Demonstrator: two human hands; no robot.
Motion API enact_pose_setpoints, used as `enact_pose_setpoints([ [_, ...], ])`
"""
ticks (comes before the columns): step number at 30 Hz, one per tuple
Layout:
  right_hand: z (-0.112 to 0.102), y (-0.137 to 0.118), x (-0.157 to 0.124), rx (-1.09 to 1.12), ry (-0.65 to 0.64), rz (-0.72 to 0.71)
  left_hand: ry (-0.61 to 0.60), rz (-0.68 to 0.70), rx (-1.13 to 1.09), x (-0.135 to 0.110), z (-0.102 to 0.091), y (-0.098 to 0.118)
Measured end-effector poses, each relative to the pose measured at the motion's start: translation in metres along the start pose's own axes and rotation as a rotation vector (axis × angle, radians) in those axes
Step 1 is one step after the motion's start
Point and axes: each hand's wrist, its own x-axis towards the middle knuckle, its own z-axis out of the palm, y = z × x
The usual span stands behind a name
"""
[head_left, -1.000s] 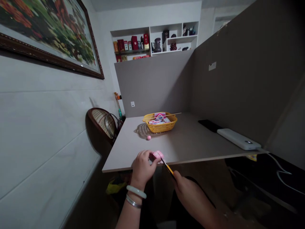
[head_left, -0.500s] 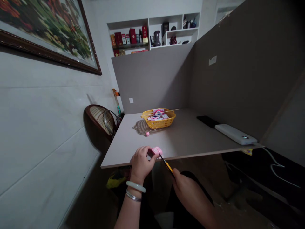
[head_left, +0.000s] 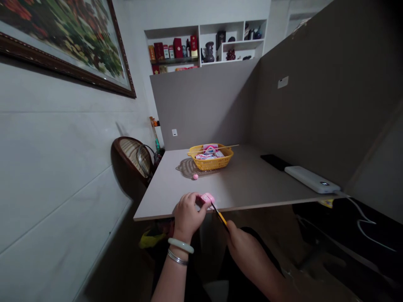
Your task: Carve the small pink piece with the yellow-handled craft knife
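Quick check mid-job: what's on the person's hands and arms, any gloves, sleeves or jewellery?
No gloves; both forearms bare of sleeves. Behind the left hand sit two wrist bands: a smooth pale green bangle and, further up the arm, a thinner silver bangle. The right hand shows no jewellery.

Pink lump (head_left: 208, 198), yellow-handled blade (head_left: 219, 214) against it

The left hand (head_left: 188, 216) is held out ahead of the body, back upward, fingers curled, with thumb and fingertips pinched together toward the right. The left forearm (head_left: 170, 277) rises almost straight from the lower edge. The right hand (head_left: 244, 248) sits lower and nearer, knuckles up, seemingly closed in a narrow grip. The right forearm (head_left: 277, 289) enters from the lower right.
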Motion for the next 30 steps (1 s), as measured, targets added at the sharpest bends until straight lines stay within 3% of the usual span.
enact_pose_setpoints([
  [5, -0.006, -0.008, 0.013, -0.01, 0.02, -0.034, 0.001, -0.017, -0.004, 0.0, -0.001, 0.001],
  [11, 0.004, 0.006, -0.002, 0.024, -0.006, 0.009, -0.01, -0.01, -0.002, 0.0, 0.0, 0.0],
  [18, -0.013, -0.007, 0.011, 0.004, 0.0, -0.03, 0.005, -0.001, -0.011, 0.0, 0.001, -0.001],
  [24, -0.003, 0.006, -0.006, 0.004, -0.005, 0.009, -0.026, -0.001, -0.029, -0.001, -0.001, 0.0],
  [30, -0.009, -0.004, 0.012, -0.07, 0.037, -0.047, -0.015, -0.031, -0.008, 0.0, 0.0, 0.001],
])
